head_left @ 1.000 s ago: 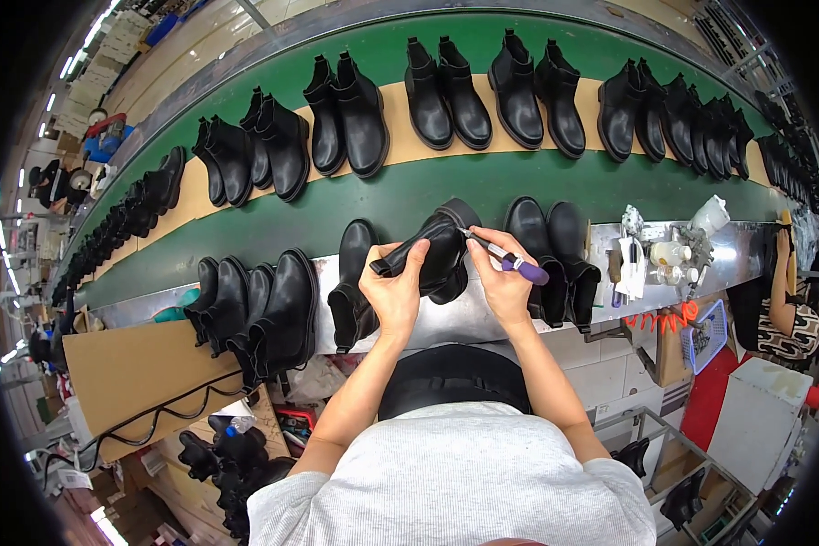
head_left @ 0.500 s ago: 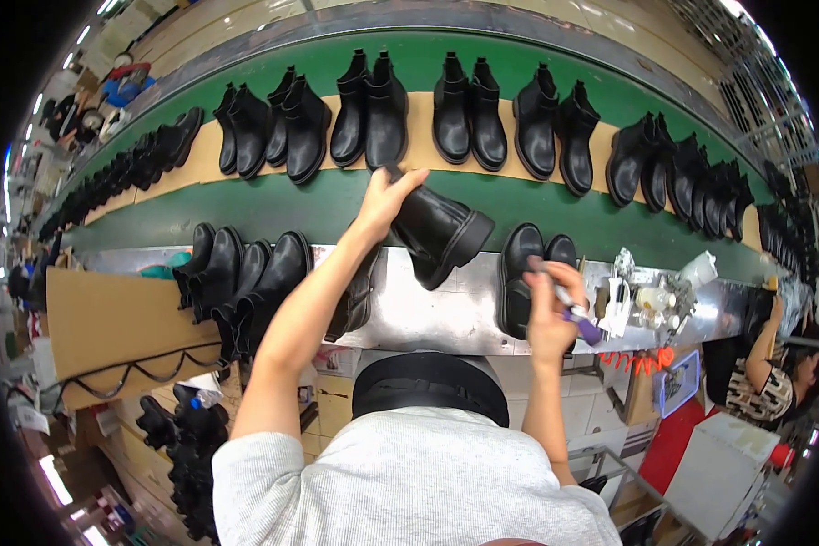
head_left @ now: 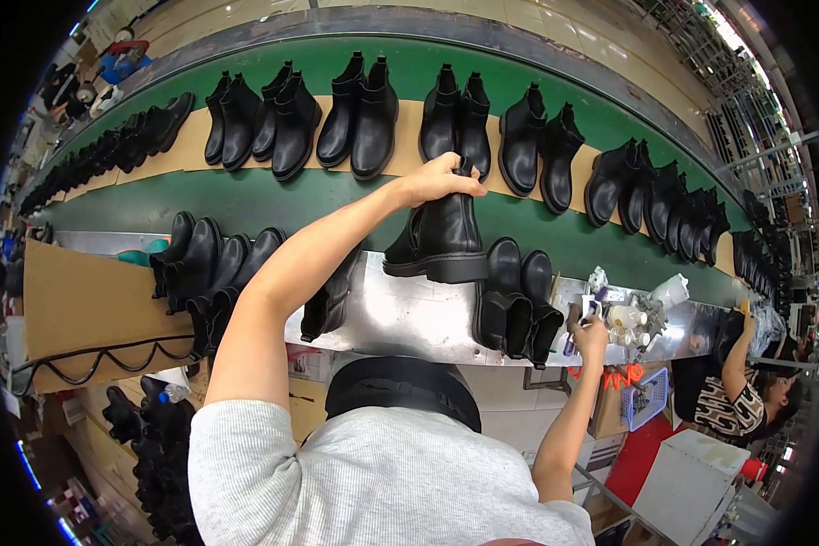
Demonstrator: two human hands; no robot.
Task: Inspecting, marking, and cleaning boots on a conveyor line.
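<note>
Your left hand [head_left: 441, 177] is stretched far forward with its fingers closed around the top of a black ankle boot [head_left: 439, 238], gripping it at the collar by the pull tab — the boot hangs upright with its sole level, over the near edge of the green conveyor belt [head_left: 273, 200] and the back of the shiny metal workbench [head_left: 409, 318]. Your right hand [head_left: 591, 335] is down at the bench's right end, curled around a small purple-tipped tool [head_left: 581, 326]; how firmly it grips I cannot tell, as the fingers are small and partly hidden. Just to the right of that hand stands a cluster of small bottles [head_left: 632, 314]. Between your two hands, a pair of black boots [head_left: 517, 305] rests on the bench, just beside the held boot's toe. To your left, more black boots [head_left: 214, 273] are packed together at the bench's end, next to a sheet of brown cardboard [head_left: 82, 300]. On the belt beyond, pairs of finished boots [head_left: 359, 118] sit in a row on a tan strip. At the far right another person [head_left: 746, 382] in a patterned top works at the same line — well apart from your hands.
</note>
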